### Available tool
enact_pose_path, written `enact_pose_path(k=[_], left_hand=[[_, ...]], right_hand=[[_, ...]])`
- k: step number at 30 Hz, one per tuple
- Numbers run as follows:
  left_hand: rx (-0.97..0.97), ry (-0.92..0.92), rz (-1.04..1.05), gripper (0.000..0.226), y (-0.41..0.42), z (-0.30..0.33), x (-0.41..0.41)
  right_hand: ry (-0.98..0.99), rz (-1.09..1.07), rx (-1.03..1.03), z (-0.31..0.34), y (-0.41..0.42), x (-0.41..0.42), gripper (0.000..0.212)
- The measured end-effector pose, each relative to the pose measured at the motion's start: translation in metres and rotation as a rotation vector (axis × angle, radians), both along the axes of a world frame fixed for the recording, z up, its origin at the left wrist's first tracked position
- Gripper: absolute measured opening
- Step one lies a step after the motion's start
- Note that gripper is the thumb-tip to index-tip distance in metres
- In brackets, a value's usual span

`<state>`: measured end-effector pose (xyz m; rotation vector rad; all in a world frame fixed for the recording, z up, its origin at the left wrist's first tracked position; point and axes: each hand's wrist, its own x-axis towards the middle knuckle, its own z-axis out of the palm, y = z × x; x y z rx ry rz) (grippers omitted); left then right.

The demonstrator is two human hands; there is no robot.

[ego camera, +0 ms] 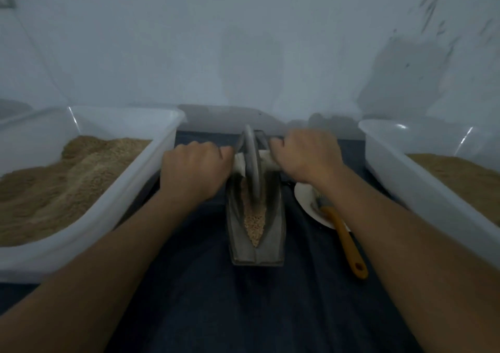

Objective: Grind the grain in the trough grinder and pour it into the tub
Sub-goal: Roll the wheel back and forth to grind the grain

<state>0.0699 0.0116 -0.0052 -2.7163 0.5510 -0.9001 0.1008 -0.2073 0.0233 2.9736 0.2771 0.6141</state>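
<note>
Dim blue cloth (pixel 243 312); both hands (pixel 194 168) (pixel 305 155) grip the wheel's axle (pixel 266 160), hiding its ends

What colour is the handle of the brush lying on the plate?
Orange-yellow; the brush handle runs off the white plate toward the camera. Head view, the only one.

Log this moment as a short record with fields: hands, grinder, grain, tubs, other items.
left hand: left hand grips the left end of the wooden axle handle
right hand: right hand grips the right end of the handle
grinder: grinding wheel stands upright in the trough grinder, toward its far end
grain: grain lies in the groove, near side of the wheel
left tub: left tub holds brownish meal
right tub: right tub also holds brownish material
other: brush with orange handle rests on a white plate
surface: dark cloth
</note>
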Motion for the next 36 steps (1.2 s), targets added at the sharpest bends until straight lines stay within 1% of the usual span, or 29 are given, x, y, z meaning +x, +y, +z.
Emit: enact_pose_path(k=[1,2,3,6,7,8,10,11,13,15,17,18,20,22,23,24,26,27,28,29,30,32,33,34,36], left_hand=[[0.018,-0.042,-0.018,0.013,0.002,0.000,-0.011],[0.029,-0.085,-0.038,0.016,0.004,0.000,-0.020],[0.042,-0.094,-0.051,0.015,0.004,0.001,-0.029],[0.085,-0.065,-0.017,0.009,0.001,0.000,-0.041],[0.090,-0.080,0.000,0.011,-0.001,0.001,-0.041],[0.094,-0.097,0.012,0.012,-0.004,0.003,-0.040],[0.099,-0.097,0.031,0.012,-0.009,0.007,-0.032],[0.108,-0.088,0.047,0.012,-0.011,0.008,-0.025],[0.130,-0.080,0.073,0.014,-0.012,0.006,-0.008],[0.124,-0.053,0.085,0.015,-0.007,0.004,0.011],[0.111,0.033,0.064,0.010,-0.005,0.009,0.030],[0.117,0.082,0.061,0.008,-0.005,0.013,0.038],[0.079,0.197,0.091,0.026,-0.010,0.022,0.056],[-0.024,0.326,0.162,0.045,-0.017,0.034,0.069],[-0.058,0.369,0.174,0.049,-0.020,0.038,0.072],[-0.053,0.360,0.176,0.047,-0.021,0.038,0.073],[-0.012,0.248,0.154,0.031,-0.020,0.033,0.065],[0.028,0.165,0.123,0.021,-0.017,0.028,0.058],[0.073,0.102,0.099,0.011,-0.015,0.022,0.050],[0.084,0.070,0.078,0.009,-0.013,0.016,0.042],[0.075,0.062,0.067,0.013,-0.011,0.011,0.033],[0.033,0.059,0.057,0.011,-0.004,0.002,0.014],[0.029,0.044,0.049,0.008,0.000,-0.001,0.005],[0.030,0.023,0.030,0.008,0.004,-0.005,-0.006],[-0.030,-0.023,-0.015,0.012,0.008,-0.011,-0.024]], right_hand=[[-0.066,0.009,-0.020,-0.006,-0.001,-0.010,0.062],[-0.112,0.026,-0.049,-0.011,-0.001,-0.019,0.057],[-0.149,0.030,-0.061,-0.016,-0.001,-0.026,0.052],[-0.187,-0.006,-0.028,-0.024,-0.004,-0.037,0.052],[-0.188,0.002,-0.054,-0.026,-0.006,-0.036,0.046],[-0.197,0.037,-0.067,-0.029,-0.008,-0.035,0.036],[-0.214,0.132,-0.052,-0.033,-0.013,-0.031,0.017],[-0.177,0.150,-0.045,-0.033,-0.016,-0.026,0.016],[-0.100,0.128,-0.015,-0.027,-0.020,-0.008,0.026],[0.007,0.136,-0.038,-0.015,-0.019,0.017,0.029],[0.129,0.153,-0.065,-0.005,-0.018,0.039,0.028],[0.194,0.160,0.000,-0.002,-0.017,0.048,0.023],[0.353,0.175,0.066,0.000,-0.017,0.061,0.012],[0.478,0.165,0.137,0.003,-0.014,0.064,0.020],[0.476,0.162,0.120,0.004,-0.013,0.062,0.022],[0.458,0.148,0.129,0.004,-0.013,0.062,0.019],[0.400,0.102,0.120,0.000,-0.014,0.058,0.003],[0.344,0.098,0.063,-0.001,-0.015,0.051,0.014],[0.293,0.069,0.079,-0.001,-0.014,0.042,0.034],[0.247,0.015,0.114,-0.001,-0.012,0.032,0.050],[0.159,-0.019,0.151,-0.001,-0.009,0.023,0.060],[-0.006,-0.035,0.086,-0.004,0.000,0.003,0.068],[-0.075,-0.046,0.044,-0.006,0.003,-0.009,0.065],[-0.170,-0.022,-0.010,-0.010,0.005,-0.024,0.058],[-0.338,0.030,-0.080,-0.021,0.005,-0.050,0.041]])
